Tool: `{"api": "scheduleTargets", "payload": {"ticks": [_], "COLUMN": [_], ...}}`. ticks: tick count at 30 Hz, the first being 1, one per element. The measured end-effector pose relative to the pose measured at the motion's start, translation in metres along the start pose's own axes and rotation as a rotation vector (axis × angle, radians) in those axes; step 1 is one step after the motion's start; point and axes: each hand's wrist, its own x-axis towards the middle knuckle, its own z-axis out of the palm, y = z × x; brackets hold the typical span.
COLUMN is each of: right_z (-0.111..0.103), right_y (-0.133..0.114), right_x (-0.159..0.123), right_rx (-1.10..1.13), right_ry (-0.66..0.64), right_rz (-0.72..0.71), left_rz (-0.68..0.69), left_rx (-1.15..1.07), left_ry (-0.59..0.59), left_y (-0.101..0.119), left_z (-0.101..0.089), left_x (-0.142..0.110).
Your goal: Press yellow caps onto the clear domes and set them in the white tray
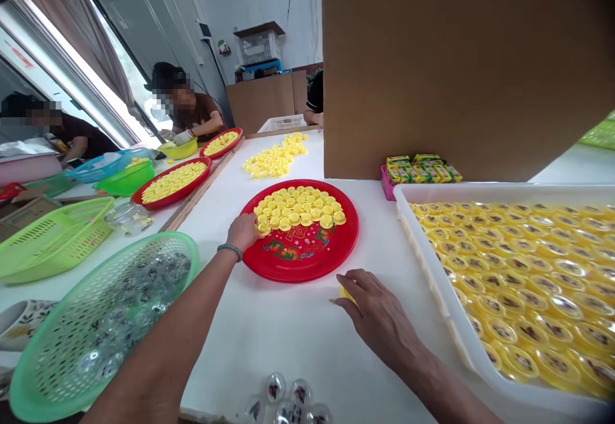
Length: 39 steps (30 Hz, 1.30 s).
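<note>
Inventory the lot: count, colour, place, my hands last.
Table: one, white, centre
Red trays: three, red, centre and upper left
Yellow cups: uncounted, yellow, on red trays and table
White tray: one, white, right
Clear-topped cups: uncounted, yellow, in white tray
Green baskets: several, green, left and far right
Clear domes: uncounted, transparent, left basket and near edge
Patterned container: one, white, far left
Clear jar: one, transparent, left
Basins: several, assorted colours, upper left
Packets: uncounted, green-yellow, in pink box beside white tray
Cardboard panel: one, brown, back right
Crates: two, white, background
People: three, dark-clothed, far side
Left hand: one, bare, at yellow cups
Right hand: one, bare, over yellow piece
</note>
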Motion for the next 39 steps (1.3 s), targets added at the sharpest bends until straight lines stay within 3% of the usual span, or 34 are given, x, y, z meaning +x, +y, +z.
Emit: {"api": "scheduleTargets", "payload": {"ticks": [18, 32, 35, 39], "right_z": [-0.002, 0.001, 0.0, -0.001], "right_y": [-0.013, -0.025, -0.028, -0.042], "right_x": [-0.001, -0.006, -0.009, -0.013], "right_rx": [0.093, 0.249, 0.374, 0.496], "right_ry": [-0.028, -0.119, -0.209, -0.411], "right_rz": [-0.053, -0.134, -0.181, -0.28], "left_rz": [0.121, 0.258, 0.248, 0.269], "left_rx": [-0.083, -0.168, -0.199, -0.239], "left_ry": [0.094, 0.046, 0.025, 0.117], "left_y": [0.013, 0.023, 0.024, 0.029], "left_z": [0.007, 0.016, 0.017, 0.004], "left_x": [-0.016, -0.023, -0.024, -0.045]}}
